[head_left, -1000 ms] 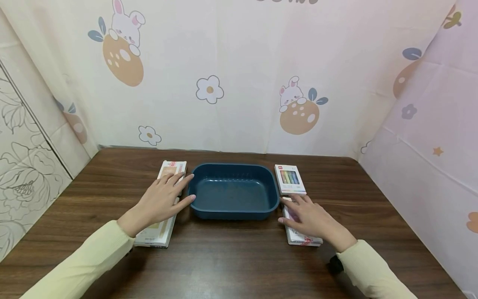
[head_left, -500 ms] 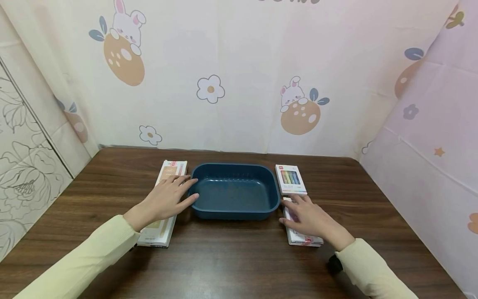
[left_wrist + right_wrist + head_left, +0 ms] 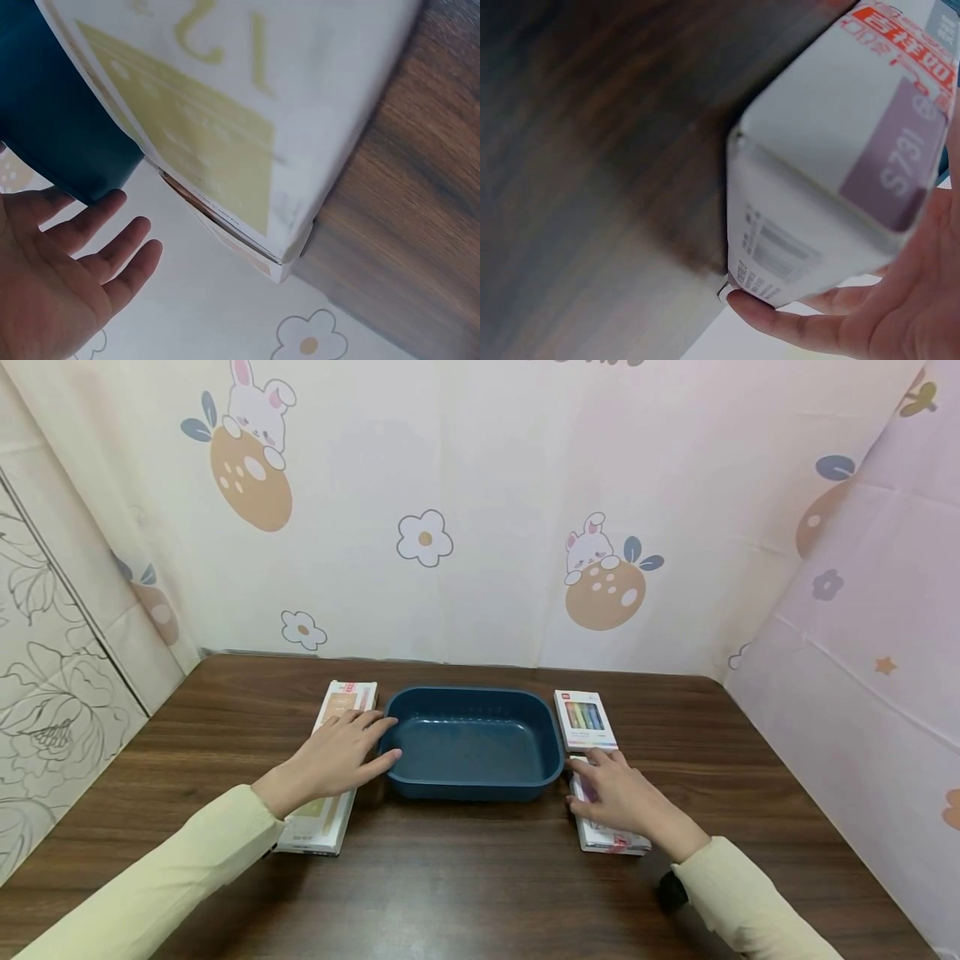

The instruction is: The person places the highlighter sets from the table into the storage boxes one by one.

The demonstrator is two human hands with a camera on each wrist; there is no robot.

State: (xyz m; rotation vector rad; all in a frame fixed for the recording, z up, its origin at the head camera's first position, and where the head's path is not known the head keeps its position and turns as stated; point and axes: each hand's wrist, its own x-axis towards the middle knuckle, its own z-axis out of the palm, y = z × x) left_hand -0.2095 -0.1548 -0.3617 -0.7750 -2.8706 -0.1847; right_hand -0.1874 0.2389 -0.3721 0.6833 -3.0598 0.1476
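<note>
My left hand [image 3: 330,756] hovers palm down over the white boxes on the left, fingers spread, its fingertips overlapping the left rim of the dark blue tray [image 3: 472,790]. Two flat white boxes lie in line there: a farther box [image 3: 347,697] and a nearer box [image 3: 318,827] with a yellow-green panel, also large in the left wrist view. On the right, my right hand [image 3: 618,793] lies loosely over a white box [image 3: 810,127] with a purple label and red seal, one finger at its edge. Beyond it lies a white box [image 3: 585,718] showing coloured sticks through a window.
The tray, deep with rounded corners, stands on the dark wooden table [image 3: 465,877] between the two rows of boxes. A pale curtain [image 3: 495,460] printed with rabbits and flowers hangs behind the table's back edge. A black object [image 3: 671,890] sits under the right sleeve.
My left hand has shifted slightly right and settled by the tray's left rim. The right hand has hardly moved, and the boxes and tray keep their places.
</note>
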